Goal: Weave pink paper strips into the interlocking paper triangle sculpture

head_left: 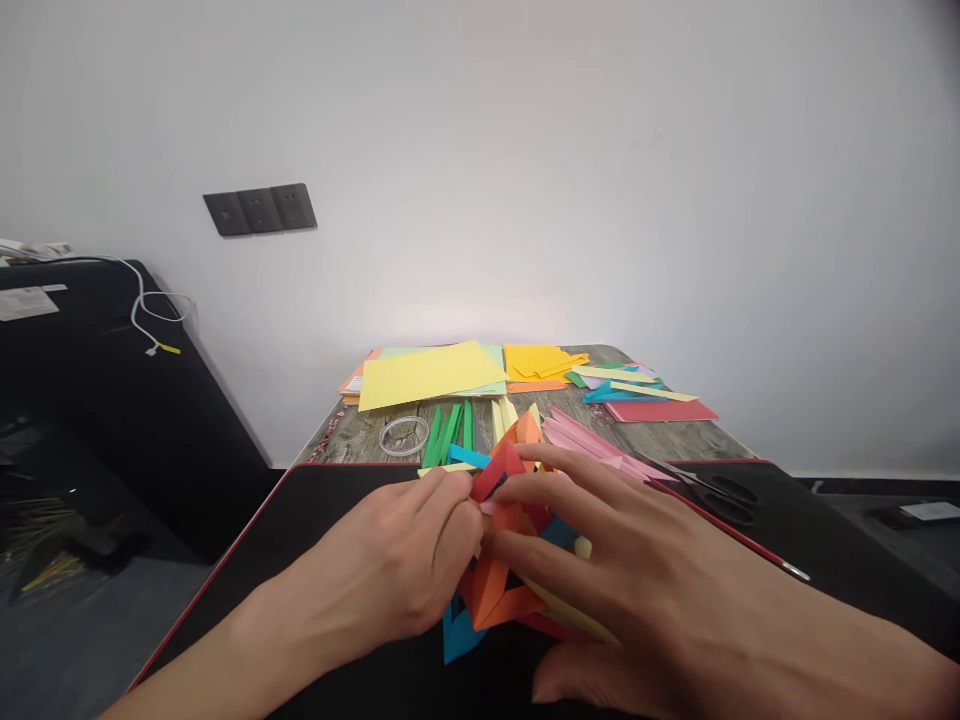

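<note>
A folded-paper model (491, 580) of interlocked orange, red, blue and pale yellow strips is between my hands, above the front of the black mat. My left hand (420, 550) is closed, its fingertips pinching the model's left side near a small pink piece of paper. Across the top and right side of the model lies my right hand (607, 540), fingers spread and bent against it, thumb lower down. The two hands cover much of the model, so its full shape is hidden. Just beyond it lie green paper strips (450, 435) and pink paper strips (592, 445).
Scissors (712, 485) and a red pencil (750, 545) lie right of my right hand. A tape roll (403, 436) sits left. Farther back are yellow sheets (435, 375), orange-yellow paper (540, 362) and a red pad (660, 410). The wall (480, 200) stands behind the table.
</note>
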{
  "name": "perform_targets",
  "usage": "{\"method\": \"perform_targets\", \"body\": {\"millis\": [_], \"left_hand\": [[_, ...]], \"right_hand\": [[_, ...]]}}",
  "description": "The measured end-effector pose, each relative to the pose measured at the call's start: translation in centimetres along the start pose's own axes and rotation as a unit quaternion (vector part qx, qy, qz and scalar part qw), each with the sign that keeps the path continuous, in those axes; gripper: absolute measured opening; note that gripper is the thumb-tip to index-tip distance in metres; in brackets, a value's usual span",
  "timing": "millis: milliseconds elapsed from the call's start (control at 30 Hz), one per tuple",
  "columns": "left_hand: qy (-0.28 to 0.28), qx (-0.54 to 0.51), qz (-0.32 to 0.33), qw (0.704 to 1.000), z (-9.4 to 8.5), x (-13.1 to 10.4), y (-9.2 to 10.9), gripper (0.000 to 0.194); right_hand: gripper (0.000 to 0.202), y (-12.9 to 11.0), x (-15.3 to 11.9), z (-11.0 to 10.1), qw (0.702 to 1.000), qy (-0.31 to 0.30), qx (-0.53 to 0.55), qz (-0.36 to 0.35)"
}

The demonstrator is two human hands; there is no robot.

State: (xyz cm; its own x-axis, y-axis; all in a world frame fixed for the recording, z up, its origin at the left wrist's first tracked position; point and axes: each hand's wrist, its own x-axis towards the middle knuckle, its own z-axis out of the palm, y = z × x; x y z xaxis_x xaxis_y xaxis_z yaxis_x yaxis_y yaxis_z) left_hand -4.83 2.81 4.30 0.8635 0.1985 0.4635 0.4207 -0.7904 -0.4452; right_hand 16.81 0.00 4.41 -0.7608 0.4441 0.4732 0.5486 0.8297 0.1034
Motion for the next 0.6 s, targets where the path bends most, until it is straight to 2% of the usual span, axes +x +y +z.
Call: {"method": "perform_targets", "body": {"millis": [167, 300, 433, 600], "left_hand": [[0.011, -0.034, -0.024, 0.999, 0.2, -0.4, -0.1, 0.028], [-0.023, -0.065, -0.030, 0.997, 0.3, -1.0, -0.5, 0.027], [-0.029, -0.067, -0.051, 0.996, 0.2, -1.9, -0.6, 0.027], [-0.072, -0.110, -0.089, 0.987, 0.0, -2.7, -0.6, 0.022]], "right_hand": [[0.043, -0.1, -0.2, -0.2, 1.000, 0.000, -0.014, 0.008], [0.044, -0.2, -0.3, -0.2, 1.000, -0.001, -0.008, 0.015], [0.042, -0.2, -0.3, -0.4, 1.000, 0.004, -0.004, 0.016], [0.044, -0.1, -0.2, -0.2, 1.000, -0.021, -0.013, 0.005]]}}
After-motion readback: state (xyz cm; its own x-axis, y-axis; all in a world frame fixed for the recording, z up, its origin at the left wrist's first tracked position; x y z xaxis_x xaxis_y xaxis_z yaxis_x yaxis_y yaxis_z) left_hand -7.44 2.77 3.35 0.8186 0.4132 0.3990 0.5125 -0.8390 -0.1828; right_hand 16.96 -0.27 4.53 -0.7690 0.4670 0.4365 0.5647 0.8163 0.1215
